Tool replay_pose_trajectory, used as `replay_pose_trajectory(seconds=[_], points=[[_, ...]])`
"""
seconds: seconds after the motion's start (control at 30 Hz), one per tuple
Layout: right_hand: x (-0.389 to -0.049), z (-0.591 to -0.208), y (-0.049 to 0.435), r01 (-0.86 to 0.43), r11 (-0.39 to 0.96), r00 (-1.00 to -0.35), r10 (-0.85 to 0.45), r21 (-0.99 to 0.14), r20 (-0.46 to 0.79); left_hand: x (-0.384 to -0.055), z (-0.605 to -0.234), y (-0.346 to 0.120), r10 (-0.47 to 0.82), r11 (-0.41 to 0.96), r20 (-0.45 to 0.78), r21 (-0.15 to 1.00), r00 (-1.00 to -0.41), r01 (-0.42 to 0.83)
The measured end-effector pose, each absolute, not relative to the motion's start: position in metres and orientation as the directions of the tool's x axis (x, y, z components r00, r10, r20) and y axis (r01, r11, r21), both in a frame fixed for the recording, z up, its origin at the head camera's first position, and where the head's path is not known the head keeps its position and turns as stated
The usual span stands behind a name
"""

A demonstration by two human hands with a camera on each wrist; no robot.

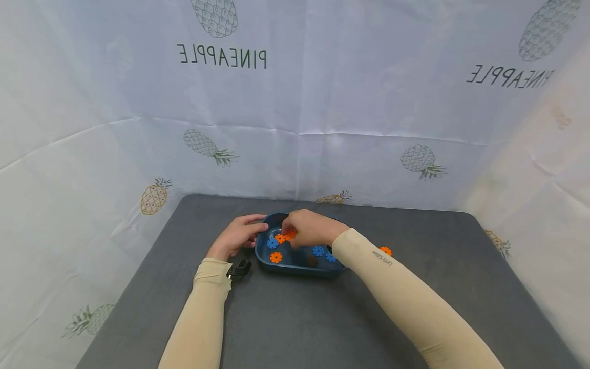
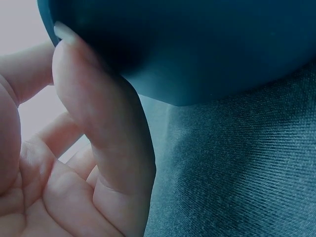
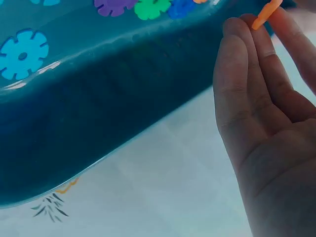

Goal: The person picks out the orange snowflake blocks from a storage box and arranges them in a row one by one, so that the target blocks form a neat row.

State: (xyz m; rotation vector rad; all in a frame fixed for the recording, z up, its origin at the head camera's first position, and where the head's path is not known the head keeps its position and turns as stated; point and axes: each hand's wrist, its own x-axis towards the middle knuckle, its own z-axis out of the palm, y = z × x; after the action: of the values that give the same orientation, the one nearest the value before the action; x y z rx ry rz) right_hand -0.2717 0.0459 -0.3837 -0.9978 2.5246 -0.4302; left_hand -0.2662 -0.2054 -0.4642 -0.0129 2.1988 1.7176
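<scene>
Your L hand [image 1: 237, 237] grips the rim of the blue tray [image 1: 295, 269] at approx 10 o'clock (12 = away from you), thumb inside. Your R hand [image 1: 308, 228], fingertips nearly together, pinches an orange disc [image 3: 267, 14] over the tray. In tray: 2nd orange disc [image 1: 276, 257] at 8, blue disc [image 1: 318, 250] approx 4. Loose orange disc [image 1: 386, 250] on grey table [image 1: 276, 323] at 3. Pineapple-print curtain [image 1: 295, 92] at 12.

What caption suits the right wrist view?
Right-hand fingers pinch an orange piece over a blue tray holding purple, green and blue pieces.
</scene>
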Motion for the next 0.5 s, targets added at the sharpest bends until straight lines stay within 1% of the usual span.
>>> replay_pose_trajectory(seconds=[0.27,0.4,0.5], points=[[-0.267,-0.376,0.081,-0.522,0.657,-0.729,-0.675,-0.543,-0.115,-0.265,-0.464,-0.204,0.198,0.276,-0.283,0.935,-0.939,-0.223],[-0.264,-0.374,0.103,-0.470,0.644,-0.775,-0.629,-0.603,-0.067,-0.264,-0.463,-0.203,0.193,0.284,-0.275,0.934,-0.942,-0.215],[-0.260,-0.376,0.121,-0.406,0.639,-0.817,-0.574,-0.653,-0.054,-0.265,-0.464,-0.203,0.194,0.289,-0.270,0.935,-0.943,-0.208]])
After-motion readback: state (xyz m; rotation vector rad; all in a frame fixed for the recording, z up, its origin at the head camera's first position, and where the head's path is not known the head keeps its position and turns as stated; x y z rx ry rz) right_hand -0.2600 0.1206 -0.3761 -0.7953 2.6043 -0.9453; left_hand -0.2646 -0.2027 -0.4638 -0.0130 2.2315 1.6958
